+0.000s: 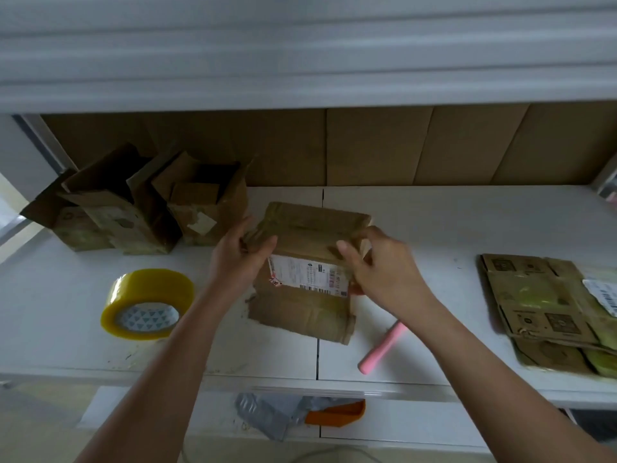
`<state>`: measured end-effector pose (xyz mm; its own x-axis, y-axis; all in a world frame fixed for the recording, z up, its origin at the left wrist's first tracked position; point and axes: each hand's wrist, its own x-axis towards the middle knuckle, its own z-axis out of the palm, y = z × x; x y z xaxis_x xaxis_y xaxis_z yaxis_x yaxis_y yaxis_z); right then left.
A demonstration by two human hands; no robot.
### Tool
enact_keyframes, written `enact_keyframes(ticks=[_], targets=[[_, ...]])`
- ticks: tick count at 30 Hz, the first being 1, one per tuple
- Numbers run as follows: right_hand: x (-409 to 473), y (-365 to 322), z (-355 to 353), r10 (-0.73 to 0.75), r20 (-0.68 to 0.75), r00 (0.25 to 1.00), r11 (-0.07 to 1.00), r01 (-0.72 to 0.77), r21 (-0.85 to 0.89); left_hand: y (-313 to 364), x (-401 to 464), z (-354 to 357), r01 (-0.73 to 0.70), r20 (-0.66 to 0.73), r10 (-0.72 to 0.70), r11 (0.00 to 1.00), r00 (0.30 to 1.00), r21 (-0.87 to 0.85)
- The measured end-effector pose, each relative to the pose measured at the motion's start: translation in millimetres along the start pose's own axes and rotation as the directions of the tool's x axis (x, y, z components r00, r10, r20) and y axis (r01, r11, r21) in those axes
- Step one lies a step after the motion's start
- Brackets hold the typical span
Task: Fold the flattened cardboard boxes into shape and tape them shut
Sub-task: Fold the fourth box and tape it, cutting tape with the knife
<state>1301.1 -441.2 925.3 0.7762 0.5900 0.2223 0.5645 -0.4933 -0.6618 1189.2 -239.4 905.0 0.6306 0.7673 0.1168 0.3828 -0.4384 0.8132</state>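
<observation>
- The worktop [434, 228] carries the cardboard box [307, 305] at its middle, long axis running from near edge to back edge
- The box lies between both hands, equally near
- Left hand [237, 259] pinches its left edge
- Right hand [380, 265] grips its right edge, fingers curled
- Tape roll [147, 304] sits nearer the left hand

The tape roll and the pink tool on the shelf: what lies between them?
In the head view, the left forearm and the held cardboard box lie between the tape roll and the pink tool.
</observation>
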Motion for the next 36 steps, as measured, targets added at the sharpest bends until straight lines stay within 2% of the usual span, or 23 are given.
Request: enact_keyframes(ticks=[2,3,4,5,7,9,11,14,16,19,24,31,36], targets=[[2.4,-0.6,0.3,0.023,-0.060,0.998,0.997,-0.018,0.080,0.0,-8.2,-4.3,-0.043,-0.122,0.051,0.997,0.991,0.060],[5.2,1.4,-1.6,0.015,-0.120,0.993,0.995,-0.003,0.100,0.2,-10.6,-7.1,-0.052,-0.142,0.051,0.999,0.989,-0.001],[6.5,3.4,-2.3,-0.014,-0.166,0.986,0.996,0.029,0.089,-1.1,-12.0,-9.9,-0.055,-0.133,0.051,0.998,0.990,-0.022],[5.8,4.4,-0.6,-0.064,-0.187,0.980,0.995,0.077,0.068,-3.7,-12.8,-12.5,-0.067,-0.098,0.069,0.997,0.993,0.029],[0.9,1.5,9.6,-0.201,-0.144,0.969,0.977,0.208,0.037,-8.3,-14.2,-13.7,-0.097,0.051,0.091,0.988,0.994,0.120],[-3.9,-0.5,22.6,-0.278,-0.045,0.960,0.959,0.280,0.047,-9.7,-16.1,-11.1,-0.103,0.162,0.099,0.995,0.982,0.011],[-4.2,1.1,29.9,-0.252,0.004,0.968,0.963,0.250,0.097,-12.0,-21.7,-8.6,-0.167,0.145,0.172,0.985,0.974,-0.045],[-4.3,7.8,29.8,-0.212,-0.068,0.975,0.955,0.221,0.196,-11.1,-30.6,-5.6,-0.189,0.147,0.218,0.964,0.965,-0.186],[-7.6,9.9,28.7,-0.249,-0.115,0.962,0.947,0.267,0.178,-7.5,-35.0,-4.0,-0.194,0.145,0.244,0.937,0.959,-0.290],[-16.4,8.1,29.6,-0.304,-0.131,0.944,0.932,0.322,0.164,-3.3,-35.5,-5.7,-0.330,0.103,0.342,0.937,0.934,-0.116],[-26.7,6.9,32.1,-0.260,-0.185,0.948,0.956,0.280,0.091,2.2,-40.3,-10.0,-0.529,0.065,0.525,0.843,0.849,0.096],[-28.0,10.3,26.5,-0.299,-0.221,0.928,0.943,0.323,0.082,12.3,-46.9,-10.9,-0.546,0.102,0.537,0.828,0.838,0.125],[-26.0,12.4,25.0,-0.340,-0.160,0.927,0.930,0.356,0.091,11.2,-48.6,-9.1,-0.563,0.074,0.559,0.815,0.826,0.136]])
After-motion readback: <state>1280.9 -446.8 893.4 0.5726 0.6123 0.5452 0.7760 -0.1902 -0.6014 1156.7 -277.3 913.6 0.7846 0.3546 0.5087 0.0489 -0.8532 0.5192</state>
